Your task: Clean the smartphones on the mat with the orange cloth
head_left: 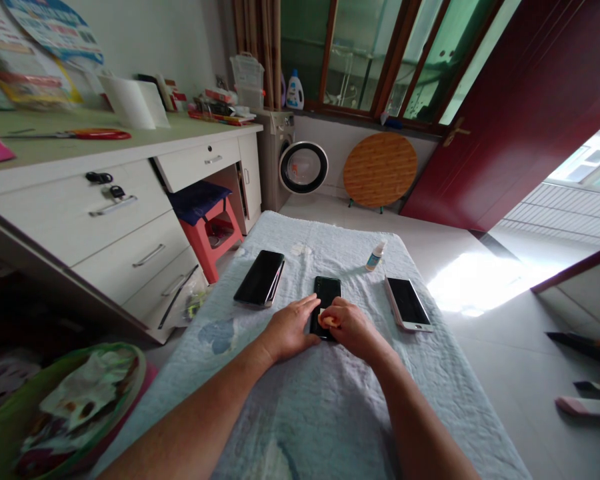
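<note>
A black smartphone [329,288] lies face down on the cloth-covered table, its camera lenses at the upper left corner. My left hand [291,328] steadies it, fingertips along its left side and thumb by the bottom edge. Bunched in my closed right hand [351,325] is a small orange cloth [329,321], pressed against the phone's back. Left of my hands is a stack of dark-screened devices [261,277]. On the right lies a white smartphone [409,303], screen up, apparently on another flat piece. A small spray bottle [375,257] stands behind it.
A pale blue quilted cloth [325,400] covers the table. To the left are a white desk [130,220], a red stool [213,233] and a filled green basket [135,373]. A washing machine with its door [303,168] open and a round wooden tabletop [380,169] stand beyond.
</note>
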`<state>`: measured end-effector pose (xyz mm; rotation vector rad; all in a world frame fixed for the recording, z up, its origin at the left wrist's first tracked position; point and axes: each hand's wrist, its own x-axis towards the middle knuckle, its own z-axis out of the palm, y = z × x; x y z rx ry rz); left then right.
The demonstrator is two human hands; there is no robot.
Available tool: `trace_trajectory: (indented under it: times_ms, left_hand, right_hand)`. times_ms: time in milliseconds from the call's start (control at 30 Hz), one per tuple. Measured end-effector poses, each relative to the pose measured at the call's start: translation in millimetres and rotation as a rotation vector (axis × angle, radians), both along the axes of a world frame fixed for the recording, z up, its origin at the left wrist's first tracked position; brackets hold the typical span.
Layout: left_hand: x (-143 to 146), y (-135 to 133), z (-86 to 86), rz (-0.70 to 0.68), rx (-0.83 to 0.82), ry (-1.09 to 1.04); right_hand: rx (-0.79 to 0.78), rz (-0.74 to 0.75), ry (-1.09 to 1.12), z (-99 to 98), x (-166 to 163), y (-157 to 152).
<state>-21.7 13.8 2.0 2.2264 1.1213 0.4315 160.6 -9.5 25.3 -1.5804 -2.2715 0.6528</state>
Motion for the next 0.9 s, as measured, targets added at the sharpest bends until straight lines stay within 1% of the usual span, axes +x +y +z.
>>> trace_trajectory:
  times_ms: [167, 300, 433, 533, 667, 900]
  left_hand:
    - [0.5, -1.2, 3.5, 0.005, -0.011, 0.008]
    - [0.7, -1.6, 4.7, 0.012, -0.009, 0.01]
    - [1.2, -1.3, 4.1, 0.011, -0.017, 0.007]
    - [1.3, -1.0, 3.4, 0.013, -0.024, 0.001]
    - [0.9, -1.1, 3.1, 0.016, -0.029, -0.002]
    - [1.2, 0.0, 0.6, 0.014, -0.008, -0.017]
  right_hand:
    - [-0.09, 0.051, 0.001, 10.5, 15.0, -4.6]
    - [-0.15, 0.087, -0.038, 18.7, 19.2, -8.7]
    - [-0.185, 0.078, -0.056, 22.2, 18.9, -10.1]
    - [-0.194, 0.056, -0.07, 21.0, 19.4, -8.3]
    - [-0.114, -0.001, -0.04, 13.3, 23.6, -2.5]
    - [0.067, -0.156, 0.018, -9.3, 28.9, 11.6]
